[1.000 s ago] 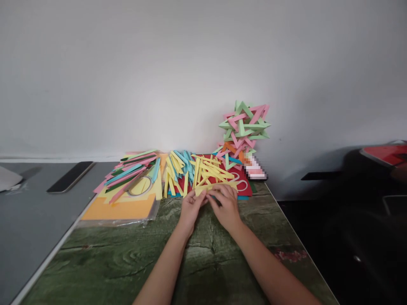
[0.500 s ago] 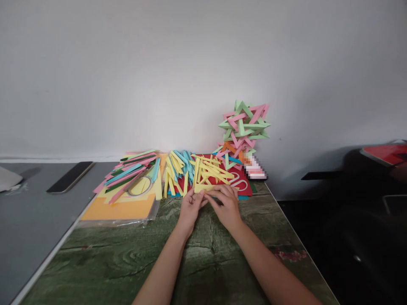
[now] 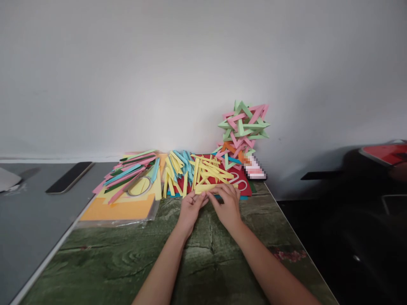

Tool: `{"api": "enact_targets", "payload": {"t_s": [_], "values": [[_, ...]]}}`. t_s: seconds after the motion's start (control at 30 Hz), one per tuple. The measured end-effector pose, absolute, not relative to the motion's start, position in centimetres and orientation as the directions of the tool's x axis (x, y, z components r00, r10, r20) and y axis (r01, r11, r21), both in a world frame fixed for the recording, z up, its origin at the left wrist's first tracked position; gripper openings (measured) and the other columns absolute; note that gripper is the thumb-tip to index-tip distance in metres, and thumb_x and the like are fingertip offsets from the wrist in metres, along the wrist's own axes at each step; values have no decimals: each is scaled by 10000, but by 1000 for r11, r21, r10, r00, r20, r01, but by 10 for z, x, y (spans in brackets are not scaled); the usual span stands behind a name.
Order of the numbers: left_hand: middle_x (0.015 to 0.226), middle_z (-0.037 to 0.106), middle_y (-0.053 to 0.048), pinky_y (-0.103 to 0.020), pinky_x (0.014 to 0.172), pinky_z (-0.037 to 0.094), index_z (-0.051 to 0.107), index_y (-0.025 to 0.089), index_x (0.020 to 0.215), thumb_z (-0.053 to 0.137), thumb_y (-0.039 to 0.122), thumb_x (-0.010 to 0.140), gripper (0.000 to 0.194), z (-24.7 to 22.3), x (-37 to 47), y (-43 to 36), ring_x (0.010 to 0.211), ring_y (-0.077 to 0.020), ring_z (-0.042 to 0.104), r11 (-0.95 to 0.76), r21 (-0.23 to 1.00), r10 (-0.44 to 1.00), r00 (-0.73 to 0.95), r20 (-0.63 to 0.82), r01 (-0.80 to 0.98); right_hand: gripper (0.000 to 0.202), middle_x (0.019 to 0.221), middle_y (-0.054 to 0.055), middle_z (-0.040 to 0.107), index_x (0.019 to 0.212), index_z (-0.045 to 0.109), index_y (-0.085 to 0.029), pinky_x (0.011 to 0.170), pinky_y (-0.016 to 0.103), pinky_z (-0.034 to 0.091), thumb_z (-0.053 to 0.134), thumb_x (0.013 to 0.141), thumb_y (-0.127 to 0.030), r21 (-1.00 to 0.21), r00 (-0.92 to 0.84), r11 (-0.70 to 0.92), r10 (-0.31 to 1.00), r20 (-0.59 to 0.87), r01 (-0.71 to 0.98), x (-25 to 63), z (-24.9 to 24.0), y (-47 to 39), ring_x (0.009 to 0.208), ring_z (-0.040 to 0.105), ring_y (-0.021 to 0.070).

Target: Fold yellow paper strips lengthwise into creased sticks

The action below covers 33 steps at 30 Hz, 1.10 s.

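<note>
Between my two hands is a yellow paper strip (image 3: 203, 188), its lower edge covered by my fingers. My left hand (image 3: 191, 206) pinches it near its left end. The thumb and fingers of my right hand (image 3: 227, 203) close on it farther right, close to the left fingertips. Right behind the strip lies a heap of folded yellow paper strips (image 3: 210, 169) on red paper (image 3: 246, 176). The white handles of a pair of scissors (image 3: 242, 185) show just past my right hand.
Yellow and blue folded strips (image 3: 176, 167) lie to the left, beside mixed coloured strips (image 3: 130, 171), a tape roll (image 3: 139, 186) and bagged orange paper (image 3: 117, 209). A pink and green paper star model (image 3: 243, 123) rises at back right. A phone (image 3: 70, 177) lies far left.
The yellow strip has shifted very slightly in my fingers. Both hands stay in nearly the same place, and the things around them have not moved.
</note>
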<state>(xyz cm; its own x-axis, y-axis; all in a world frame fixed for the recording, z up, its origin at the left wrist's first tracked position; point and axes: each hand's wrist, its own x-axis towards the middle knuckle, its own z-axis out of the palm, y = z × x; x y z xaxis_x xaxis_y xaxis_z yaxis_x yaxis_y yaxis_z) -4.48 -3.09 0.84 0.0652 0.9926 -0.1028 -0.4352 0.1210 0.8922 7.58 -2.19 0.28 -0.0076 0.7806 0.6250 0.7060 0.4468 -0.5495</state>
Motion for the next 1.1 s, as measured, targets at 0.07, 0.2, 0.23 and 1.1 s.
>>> {"api": "enact_targets", "payload": {"t_s": [0.07, 0.2, 0.23, 1.1], "values": [[939, 664, -96, -329, 903, 415, 620, 104, 880, 639, 286, 678, 272, 8, -45, -31, 910, -182, 602, 133, 891, 991, 66, -115, -434, 118, 813, 0, 612, 716, 605, -227, 761, 320, 267, 574, 749, -335, -554, 7, 437, 781, 625, 709, 76, 3, -21, 831, 487, 170], [931, 667, -90, -317, 903, 415, 622, 111, 895, 638, 283, 680, 275, 7, -45, -30, 896, -172, 608, 134, 895, 991, 58, -121, -425, 155, 792, 0, 617, 684, 595, -224, 766, 330, 253, 562, 755, -357, -564, 35, 411, 786, 617, 716, 75, 2, -21, 822, 487, 175], [924, 669, -88, -317, 899, 419, 623, 114, 903, 642, 284, 676, 284, 7, -45, -30, 886, -171, 612, 135, 895, 991, 49, -126, -424, 158, 792, 1, 618, 683, 593, -223, 770, 333, 251, 557, 758, -357, -565, 37, 409, 787, 616, 716, 75, 2, -21, 824, 486, 177], [887, 672, -114, -349, 871, 428, 628, 107, 845, 609, 380, 691, 314, 4, -45, -29, 883, -208, 613, 112, 870, 991, -11, -134, -481, 128, 762, 35, 600, 666, 610, -220, 779, 358, 294, 597, 712, -339, -541, 142, 415, 684, 716, 731, 75, 7, -30, 829, 504, 194]]}}
